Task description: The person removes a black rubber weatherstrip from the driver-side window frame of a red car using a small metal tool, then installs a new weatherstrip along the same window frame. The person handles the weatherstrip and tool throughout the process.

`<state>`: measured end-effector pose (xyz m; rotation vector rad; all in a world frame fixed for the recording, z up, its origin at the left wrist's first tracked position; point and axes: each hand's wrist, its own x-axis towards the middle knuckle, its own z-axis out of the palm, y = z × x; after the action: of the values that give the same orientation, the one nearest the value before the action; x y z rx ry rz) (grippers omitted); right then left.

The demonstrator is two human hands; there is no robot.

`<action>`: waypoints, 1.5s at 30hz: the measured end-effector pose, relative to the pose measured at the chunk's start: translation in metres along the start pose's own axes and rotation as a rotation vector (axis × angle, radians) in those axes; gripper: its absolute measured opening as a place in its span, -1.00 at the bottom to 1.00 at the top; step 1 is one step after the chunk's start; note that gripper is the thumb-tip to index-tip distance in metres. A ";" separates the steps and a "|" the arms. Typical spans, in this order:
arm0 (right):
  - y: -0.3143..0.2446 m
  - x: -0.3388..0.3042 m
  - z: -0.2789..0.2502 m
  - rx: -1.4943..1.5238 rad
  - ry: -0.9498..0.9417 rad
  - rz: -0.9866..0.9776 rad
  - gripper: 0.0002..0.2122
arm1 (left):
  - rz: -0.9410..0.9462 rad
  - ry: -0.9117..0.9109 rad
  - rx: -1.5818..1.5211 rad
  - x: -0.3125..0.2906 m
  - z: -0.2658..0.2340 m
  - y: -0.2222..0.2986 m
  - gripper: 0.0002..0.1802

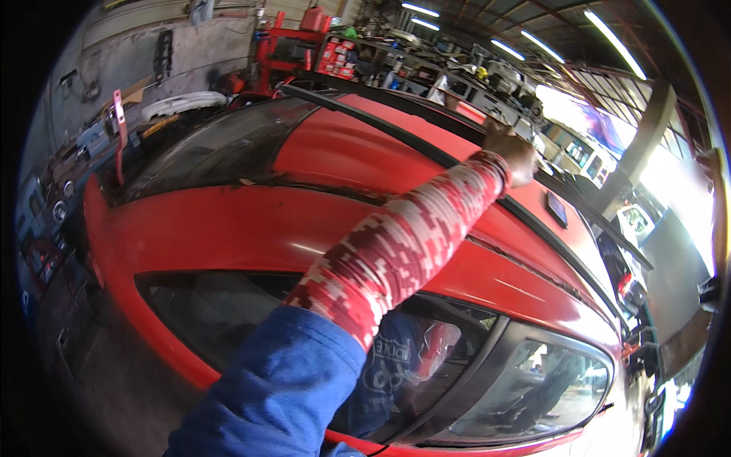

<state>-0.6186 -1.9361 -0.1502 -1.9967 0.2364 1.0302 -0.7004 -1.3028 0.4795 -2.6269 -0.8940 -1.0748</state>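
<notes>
The person's right hand (509, 152) reaches far across the shiny red metal car roof (365, 164) and lands on the long black rubber roof strip (426, 145) that runs down the far side of the roof. The grip looks curled down on the strip, but the fingers are on the far side of the hand, so I cannot tell if they are closed around it or just pressing. The arm wears a red and white patterned sleeve (403, 244) under a blue sleeve (289, 381). The left hand is not in the picture. To do this well, I think the hand should press the strip flat into its groove, bit by bit along the roof, and keep the body leaning off the dark side window (251, 320) so nothing gets scratched.
</notes>
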 end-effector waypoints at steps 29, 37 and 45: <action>0.135 -0.028 -0.010 0.136 0.082 0.129 -0.71 | -0.023 -0.208 -0.263 -0.005 0.008 -0.040 -0.70; 0.174 -0.061 -0.003 0.113 0.134 0.276 -0.69 | 0.084 -0.260 -0.326 -0.004 0.008 -0.057 -0.67; 0.168 -0.087 -0.017 0.149 0.173 0.247 -0.75 | 0.027 -0.352 -0.491 -0.004 0.018 -0.067 -0.65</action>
<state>-0.7494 -2.0700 -0.1818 -1.9536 0.6481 0.9596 -0.7317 -1.2438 0.4591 -3.3005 -0.7180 -0.9355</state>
